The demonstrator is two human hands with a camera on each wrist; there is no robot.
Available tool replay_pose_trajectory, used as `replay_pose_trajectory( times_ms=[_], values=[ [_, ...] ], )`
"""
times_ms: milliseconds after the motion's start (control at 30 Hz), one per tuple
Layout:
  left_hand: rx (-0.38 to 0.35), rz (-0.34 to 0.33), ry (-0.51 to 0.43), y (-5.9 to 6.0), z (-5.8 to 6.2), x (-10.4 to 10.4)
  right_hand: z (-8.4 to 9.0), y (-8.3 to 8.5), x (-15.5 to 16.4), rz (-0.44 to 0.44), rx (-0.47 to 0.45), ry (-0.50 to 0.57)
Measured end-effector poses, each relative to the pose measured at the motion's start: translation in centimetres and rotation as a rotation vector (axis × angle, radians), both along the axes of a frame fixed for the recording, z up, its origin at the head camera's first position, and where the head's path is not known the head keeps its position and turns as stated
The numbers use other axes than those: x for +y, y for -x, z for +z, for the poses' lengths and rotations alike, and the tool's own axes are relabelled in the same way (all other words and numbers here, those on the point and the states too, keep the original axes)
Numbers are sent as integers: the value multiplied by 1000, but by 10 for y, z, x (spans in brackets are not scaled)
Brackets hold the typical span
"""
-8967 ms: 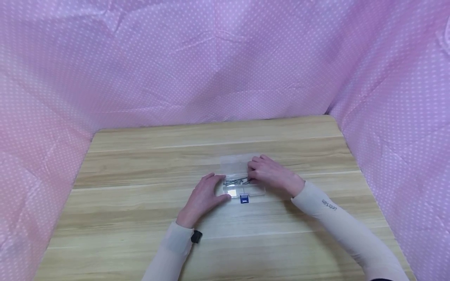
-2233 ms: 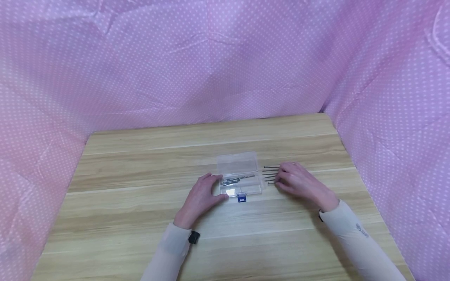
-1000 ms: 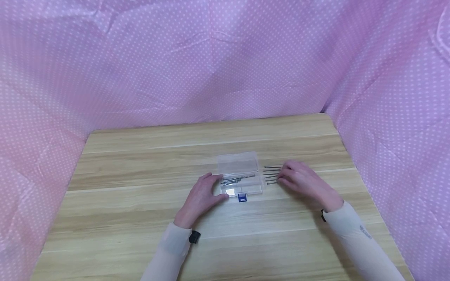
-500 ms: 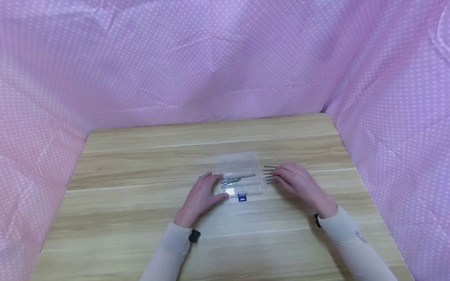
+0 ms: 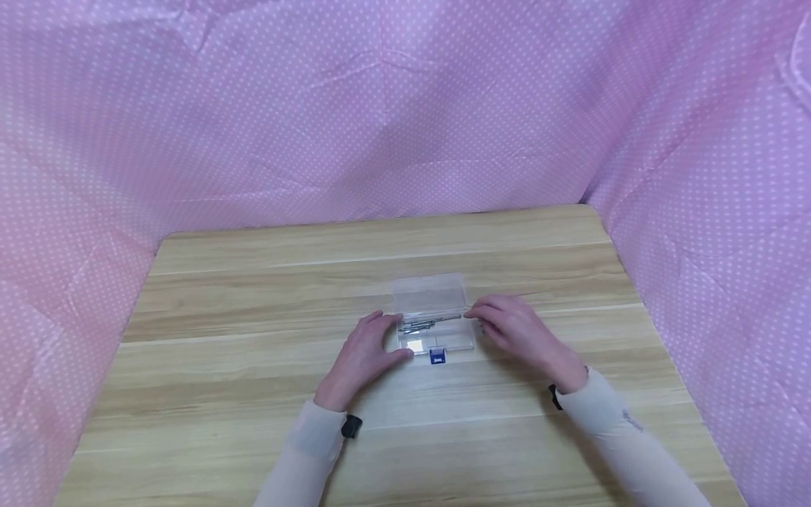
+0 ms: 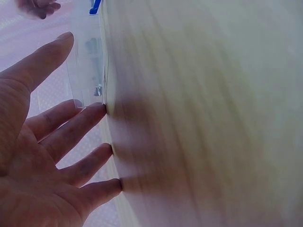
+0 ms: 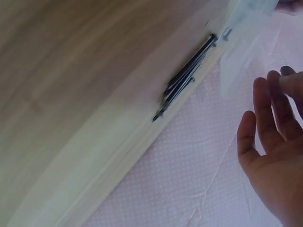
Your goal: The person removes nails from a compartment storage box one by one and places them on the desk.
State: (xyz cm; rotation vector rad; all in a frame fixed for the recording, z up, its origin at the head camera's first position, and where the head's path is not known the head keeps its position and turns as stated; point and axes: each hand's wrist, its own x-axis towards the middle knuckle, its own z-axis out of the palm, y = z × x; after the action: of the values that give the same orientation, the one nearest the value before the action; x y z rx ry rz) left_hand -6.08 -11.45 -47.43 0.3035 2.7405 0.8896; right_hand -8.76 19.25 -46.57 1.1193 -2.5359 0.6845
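Note:
A clear plastic box [image 5: 428, 294] with a blue latch [image 5: 437, 355] lies with its lid raised back. Several long, thin metal rods [image 5: 423, 325] with small heads, like screws, lie inside. My left hand [image 5: 361, 359] braces the box's left end, thumb at the front corner, a finger at the back corner. In the left wrist view its fingers are spread, fingertips at the tabletop. My right hand [image 5: 516, 334] has its fingertips right at the box's right end. No rod shows between them. More such rods [image 7: 184, 78] lie side by side on the table, mostly hidden beneath that hand in the head view.
The wooden table [image 5: 253, 338] has a light, striped grain. Pink cloth [image 5: 380, 141] with white dots hangs behind it and along both sides. Each wrist wears a small black device [image 5: 351, 426] at the sleeve's cuff.
Nine seconds ago the right hand reached into the box; later a row of rods lay right of it. In the last second that hand moved left to the box's end. The left hand stayed.

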Motion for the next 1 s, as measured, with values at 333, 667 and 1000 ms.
replay_pose_trajectory(
  times_ms=[333,667,1000],
  values=[
    [-13,14,7,2,-1,1,4,0,-30,-27,-115,-57],
    [12,2,2,3,-1,-1,5,5,-52,-18,-172,-73],
    [5,-4,-3,3,-1,-2,7,10,-68,-27,-239,-118]
  ],
)
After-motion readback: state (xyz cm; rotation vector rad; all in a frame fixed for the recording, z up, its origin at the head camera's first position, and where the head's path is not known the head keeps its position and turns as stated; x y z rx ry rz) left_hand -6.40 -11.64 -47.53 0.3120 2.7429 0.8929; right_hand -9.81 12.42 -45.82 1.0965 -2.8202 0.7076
